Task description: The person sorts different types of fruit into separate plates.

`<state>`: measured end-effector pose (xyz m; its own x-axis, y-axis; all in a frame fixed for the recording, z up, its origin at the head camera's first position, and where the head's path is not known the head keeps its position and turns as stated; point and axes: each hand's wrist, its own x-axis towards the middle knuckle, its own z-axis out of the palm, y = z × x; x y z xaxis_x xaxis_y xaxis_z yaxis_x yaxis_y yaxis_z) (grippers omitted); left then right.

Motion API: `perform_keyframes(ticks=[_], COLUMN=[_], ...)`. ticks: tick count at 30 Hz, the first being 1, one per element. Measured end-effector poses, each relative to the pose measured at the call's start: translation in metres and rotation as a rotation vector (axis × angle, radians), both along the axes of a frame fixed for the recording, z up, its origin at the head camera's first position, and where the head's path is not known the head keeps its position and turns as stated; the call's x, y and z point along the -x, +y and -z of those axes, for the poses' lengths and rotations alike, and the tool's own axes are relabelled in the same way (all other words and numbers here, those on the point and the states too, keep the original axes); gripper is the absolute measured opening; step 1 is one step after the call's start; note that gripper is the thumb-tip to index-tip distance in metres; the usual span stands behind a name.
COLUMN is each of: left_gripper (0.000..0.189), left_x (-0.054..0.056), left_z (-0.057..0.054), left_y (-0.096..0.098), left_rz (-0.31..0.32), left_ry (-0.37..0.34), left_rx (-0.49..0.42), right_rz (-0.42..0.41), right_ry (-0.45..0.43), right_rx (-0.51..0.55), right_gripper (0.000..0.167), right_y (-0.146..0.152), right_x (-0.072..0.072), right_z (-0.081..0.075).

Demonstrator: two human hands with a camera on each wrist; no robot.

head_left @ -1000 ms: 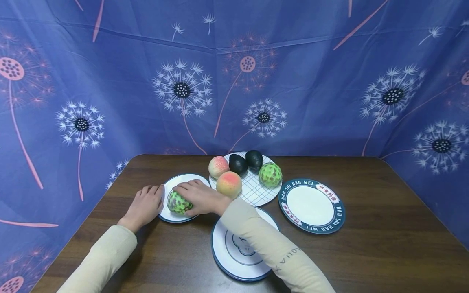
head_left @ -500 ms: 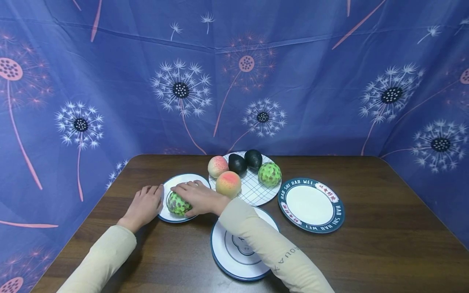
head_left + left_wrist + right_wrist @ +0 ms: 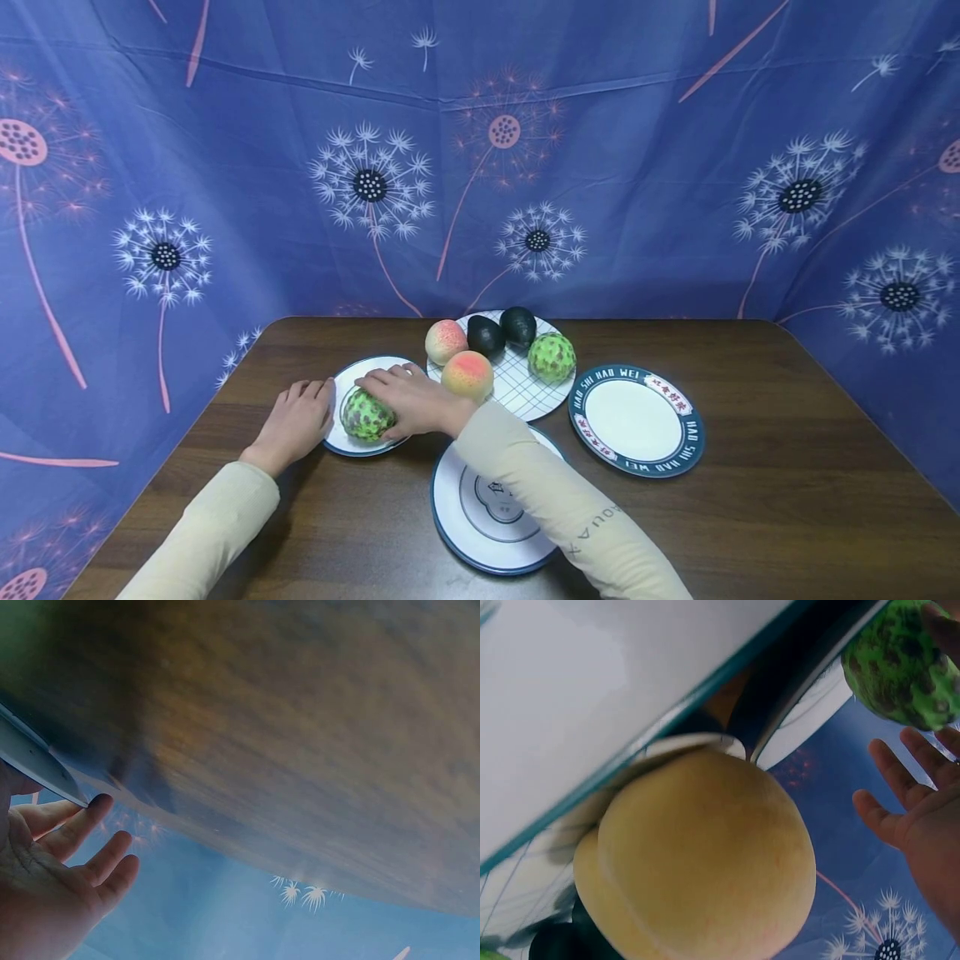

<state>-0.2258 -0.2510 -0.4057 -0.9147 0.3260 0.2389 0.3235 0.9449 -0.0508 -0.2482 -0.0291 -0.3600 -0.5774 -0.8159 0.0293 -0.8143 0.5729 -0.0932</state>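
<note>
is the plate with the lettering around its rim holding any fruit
No, the lettered plate shows only its bare white middle; the fruit sits on the grid plate and small plate.

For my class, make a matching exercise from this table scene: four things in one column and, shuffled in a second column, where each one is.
Things:
1. spotted green fruit under the right hand
2. left hand
3. two dark avocados
4. lettered plate

Places:
a. at the back of the grid-patterned plate
b. on the small blue-rimmed plate
c. on the table, right of the grid-patterned plate, with nothing on it
d. touching the left edge of the small blue-rimmed plate

Pairs: 1-b, 2-d, 3-a, 4-c
</note>
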Motion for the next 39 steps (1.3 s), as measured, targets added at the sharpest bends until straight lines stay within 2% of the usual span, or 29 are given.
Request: perform_keyframes(ticks=[9, 15, 21, 32, 39], left_gripper=[0.048, 0.048, 0.048, 0.048, 0.047], left_x=[0.001, 0.001, 0.001, 0.0, -0.002], left_z=[-0.003, -0.004, -0.004, -0.004, -0.005], left_y=[-0.001, 0.0, 0.0, 0.0, 0.0], left_rz=[-0.006, -0.004, -0.007, -0.014, -0.01], left_ry=[-0.03, -0.029, -0.026, -0.033, -0.036], left_rx=[0.003, 0.0, -0.002, 0.0, -0.004], right_rz=[0.048, 0.092, 0.087, 0.097, 0.17], right_ry=[0.005, -0.031, 0.036, 0.092, 0.13], right_rx=[-0.001, 0.033, 0.072, 0.189, 0.189], right_gripper=[0.081, 0.071, 0.058, 0.049, 0.047], right_y=[0.017, 0.032, 0.046, 0.077, 0.104], right_x=[0.003, 0.007, 0.012, 0.023, 0.027], right_z=[-0.011, -0.019, -0.022, -0.026, -0.026])
